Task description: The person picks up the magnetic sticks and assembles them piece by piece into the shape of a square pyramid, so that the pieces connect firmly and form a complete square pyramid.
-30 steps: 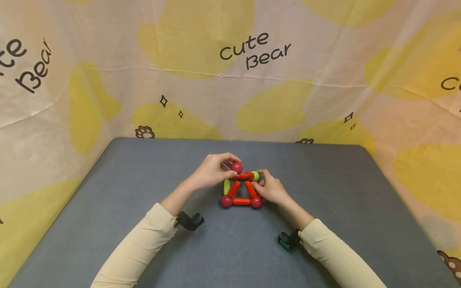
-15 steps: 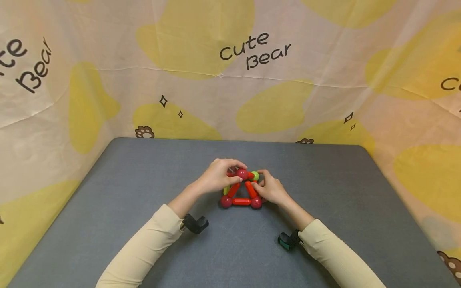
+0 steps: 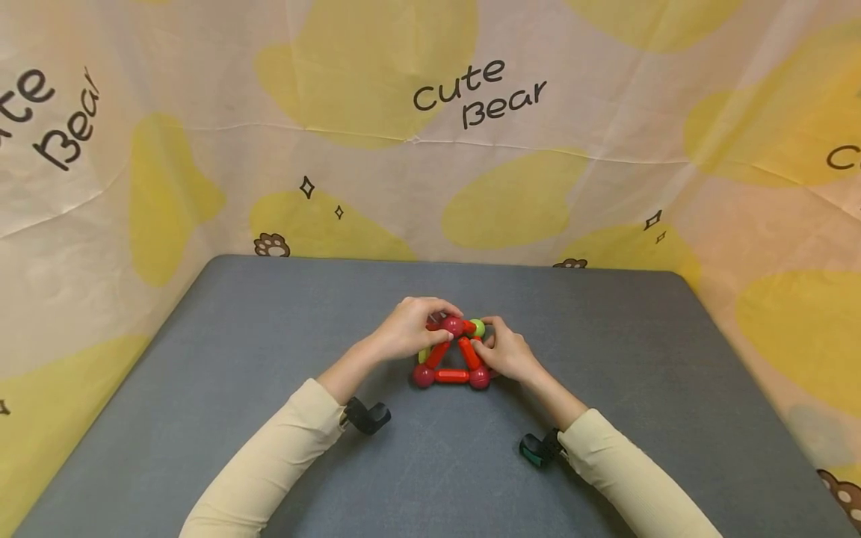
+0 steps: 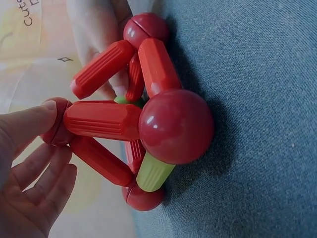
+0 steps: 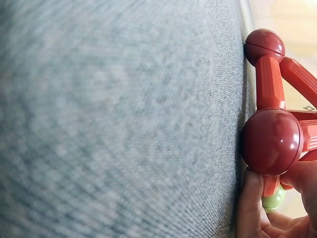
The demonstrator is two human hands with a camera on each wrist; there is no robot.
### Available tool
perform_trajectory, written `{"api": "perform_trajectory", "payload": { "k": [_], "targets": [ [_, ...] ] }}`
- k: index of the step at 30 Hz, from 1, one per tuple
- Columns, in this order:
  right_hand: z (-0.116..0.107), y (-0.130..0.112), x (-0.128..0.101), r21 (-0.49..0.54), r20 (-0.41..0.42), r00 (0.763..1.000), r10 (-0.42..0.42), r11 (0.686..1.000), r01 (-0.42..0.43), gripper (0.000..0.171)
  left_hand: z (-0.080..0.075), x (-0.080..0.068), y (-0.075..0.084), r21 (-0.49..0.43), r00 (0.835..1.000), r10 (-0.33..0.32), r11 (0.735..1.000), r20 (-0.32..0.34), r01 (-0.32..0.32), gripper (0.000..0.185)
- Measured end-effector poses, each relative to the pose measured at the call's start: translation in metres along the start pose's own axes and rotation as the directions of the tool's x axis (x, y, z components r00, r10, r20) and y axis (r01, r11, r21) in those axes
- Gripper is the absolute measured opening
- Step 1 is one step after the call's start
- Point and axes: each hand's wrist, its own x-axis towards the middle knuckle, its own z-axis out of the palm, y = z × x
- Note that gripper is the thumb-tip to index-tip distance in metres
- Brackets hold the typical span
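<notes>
At mid-counter (image 3: 269, 359), on the grey felt, stood a small frame (image 3: 451, 355) of red rods and balls, right between the two hands and well clear of the printed cloth (image 3: 430, 149) behind. Its near edge, a red rod (image 3: 451, 376) with a ball at each end, lay crosswise, left to right; from those balls two more rods leaned up and inward to a dark red top ball (image 3: 453, 325). A green rod (image 4: 153, 172) and a green ball (image 3: 477, 327) showed at the back.

Both hands were on it, neither plainly nearer. The left hand (image 3: 410, 332) came in from the left and above, fingers curled over the peak, thumb and fingertips pinching the top ball; in the left wrist view the thumb (image 4: 27, 124) pressed flat on that ball's side. The right hand (image 3: 507, 355) steadied the right flank, fingers bent round the slanting rod (image 3: 468, 353) and the near right ball (image 5: 271, 141), a fingertip (image 5: 250, 203) touching just beneath it. Neither hand lay open; each gripped part of the frame.
</notes>
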Motion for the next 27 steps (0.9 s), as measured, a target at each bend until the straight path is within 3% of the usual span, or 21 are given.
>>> {"api": "perform_trajectory", "payload": {
  "k": [27],
  "targets": [
    [0.0007, 0.0010, 0.0005, -0.009, -0.017, 1.000, -0.008, 1.000, 0.008, 0.049, 0.0021, 0.0004, -0.0029, -0.013, 0.999, 0.037, 0.999, -0.017, -0.037, 0.029]
  ]
}}
